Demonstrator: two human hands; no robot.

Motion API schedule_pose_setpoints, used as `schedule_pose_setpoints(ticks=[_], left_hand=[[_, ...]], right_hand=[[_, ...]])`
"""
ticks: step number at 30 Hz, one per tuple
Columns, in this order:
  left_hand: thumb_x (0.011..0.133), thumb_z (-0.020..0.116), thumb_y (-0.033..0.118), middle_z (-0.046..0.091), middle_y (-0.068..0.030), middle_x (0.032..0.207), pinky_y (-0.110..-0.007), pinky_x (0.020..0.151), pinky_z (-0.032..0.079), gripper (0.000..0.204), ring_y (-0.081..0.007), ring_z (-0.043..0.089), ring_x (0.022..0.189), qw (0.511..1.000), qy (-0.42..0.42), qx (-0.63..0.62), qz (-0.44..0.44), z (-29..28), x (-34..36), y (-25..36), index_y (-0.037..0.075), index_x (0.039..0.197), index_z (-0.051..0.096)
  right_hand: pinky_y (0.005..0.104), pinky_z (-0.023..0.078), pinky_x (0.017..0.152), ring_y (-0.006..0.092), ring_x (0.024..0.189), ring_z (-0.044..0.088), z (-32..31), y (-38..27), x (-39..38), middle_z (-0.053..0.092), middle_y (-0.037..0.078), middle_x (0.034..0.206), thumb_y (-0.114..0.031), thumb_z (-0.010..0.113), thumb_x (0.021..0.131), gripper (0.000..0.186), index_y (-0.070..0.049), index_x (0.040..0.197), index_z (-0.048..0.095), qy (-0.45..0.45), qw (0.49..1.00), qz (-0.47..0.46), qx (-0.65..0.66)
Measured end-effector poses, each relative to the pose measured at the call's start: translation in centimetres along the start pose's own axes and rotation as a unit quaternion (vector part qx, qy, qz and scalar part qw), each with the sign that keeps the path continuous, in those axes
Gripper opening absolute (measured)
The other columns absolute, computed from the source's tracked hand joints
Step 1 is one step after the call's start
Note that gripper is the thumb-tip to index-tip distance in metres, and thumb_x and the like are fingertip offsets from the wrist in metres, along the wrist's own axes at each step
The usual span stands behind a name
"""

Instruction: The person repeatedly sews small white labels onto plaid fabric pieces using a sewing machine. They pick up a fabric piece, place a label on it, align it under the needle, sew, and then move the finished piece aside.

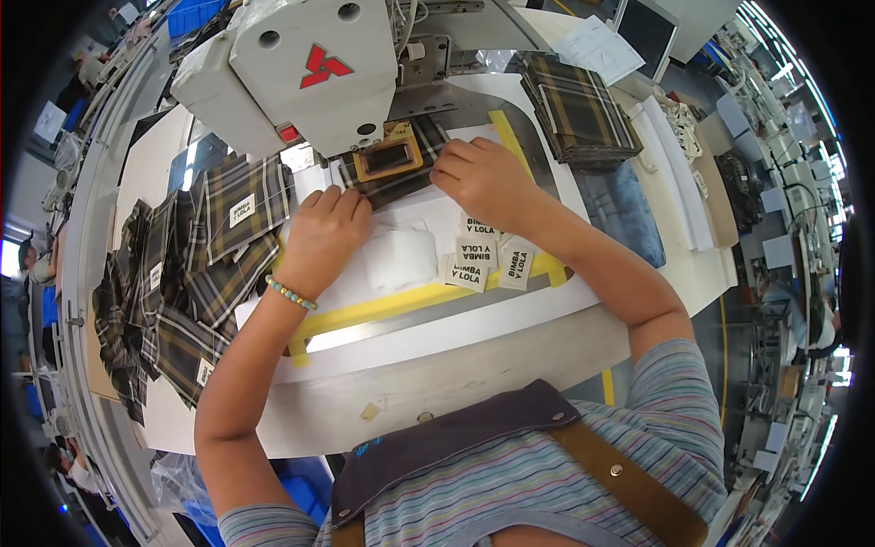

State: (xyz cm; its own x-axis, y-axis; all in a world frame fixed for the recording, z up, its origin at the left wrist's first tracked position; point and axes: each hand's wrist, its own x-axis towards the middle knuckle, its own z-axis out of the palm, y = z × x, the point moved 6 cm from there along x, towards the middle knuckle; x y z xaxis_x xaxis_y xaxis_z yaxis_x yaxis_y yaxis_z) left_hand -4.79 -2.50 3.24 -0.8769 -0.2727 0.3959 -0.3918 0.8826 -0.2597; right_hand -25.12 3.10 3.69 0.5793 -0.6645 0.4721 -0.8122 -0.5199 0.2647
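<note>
A dark plaid fabric piece (402, 190) lies under the wooden-coloured clamp frame (412, 151) of a white sewing machine (305, 77). My left hand (328, 232), with a beaded bracelet at the wrist, is closed at the fabric's left edge, fingertips curled down. On the opposite side my right hand (483, 180) pinches the fabric's right edge. The fingertips of both hands are partly hidden. Below my right hand several loose cream labels (476, 252) lie in a small heap. Between my forearms sits a white folded sheet (404, 255).
Plaid pieces with labels (239, 223) are heaped at the left. A neat stack of plaid pieces (583, 109) stands at the far right. Yellow tape (392, 305) borders the work plate. Paper sheets (599, 47) and a dark screen (643, 35) are farther back.
</note>
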Motion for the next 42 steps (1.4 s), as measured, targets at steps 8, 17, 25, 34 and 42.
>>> schedule_pose_setpoints(ticks=[8,17,25,34,42], left_hand=[[0.089,0.069,0.004,0.071,-0.0107,0.139,-0.043,0.103,0.055,0.04,-0.0311,0.066,0.122,0.992,-0.009,-0.086,-0.092,-1.3,-3.5,-0.8,-0.001,0.129,0.071],[0.099,0.071,0.009,0.063,-0.0112,0.154,-0.049,0.119,0.047,0.05,-0.0388,0.053,0.148,0.98,-0.052,-0.137,-0.137,-1.2,-4.2,0.1,0.001,0.147,0.062],[0.099,0.072,0.012,0.064,-0.01,0.154,-0.049,0.114,0.048,0.051,-0.0385,0.054,0.146,0.98,-0.018,-0.16,-0.116,-1.7,-4.3,0.1,0.002,0.148,0.061],[0.096,0.073,0.009,0.066,-0.0102,0.151,-0.049,0.114,0.049,0.052,-0.0382,0.056,0.144,0.975,-0.039,-0.184,-0.117,-1.4,-4.8,-0.1,0.005,0.148,0.062],[0.092,0.076,0.004,0.069,-0.0116,0.146,-0.048,0.116,0.05,0.052,-0.0385,0.059,0.142,0.966,-0.01,-0.215,-0.142,-2.3,-4.4,-0.4,0.004,0.143,0.065]], right_hand=[[0.0438,0.05,0.111,0.0282,0.133,0.06,-1.0,2.5,-2.0,0.074,0.009,0.132,-0.03,0.07,0.103,0.034,-0.004,0.122,0.079,-0.085,0.97,0.131,0.184],[0.0512,0.032,0.129,0.0331,0.158,0.037,0.5,0.4,-3.6,0.057,0.012,0.16,-0.048,0.063,0.108,0.056,-0.004,0.142,0.07,-0.098,0.97,0.113,0.193],[0.0538,0.026,0.133,0.0337,0.16,0.035,0.1,2.0,-3.3,0.052,0.01,0.166,-0.043,0.06,0.11,0.058,-0.002,0.152,0.061,-0.077,0.966,0.135,0.205],[0.052,0.026,0.133,0.0337,0.16,0.037,0.0,2.3,-4.1,0.056,0.01,0.163,-0.04,0.06,0.11,0.053,-0.005,0.149,0.065,-0.148,0.954,0.116,0.235],[0.0512,0.027,0.133,0.0333,0.16,0.036,0.1,2.4,-4.1,0.056,0.011,0.163,-0.04,0.06,0.11,0.049,-0.013,0.15,0.066,-0.094,0.968,0.109,0.205]])
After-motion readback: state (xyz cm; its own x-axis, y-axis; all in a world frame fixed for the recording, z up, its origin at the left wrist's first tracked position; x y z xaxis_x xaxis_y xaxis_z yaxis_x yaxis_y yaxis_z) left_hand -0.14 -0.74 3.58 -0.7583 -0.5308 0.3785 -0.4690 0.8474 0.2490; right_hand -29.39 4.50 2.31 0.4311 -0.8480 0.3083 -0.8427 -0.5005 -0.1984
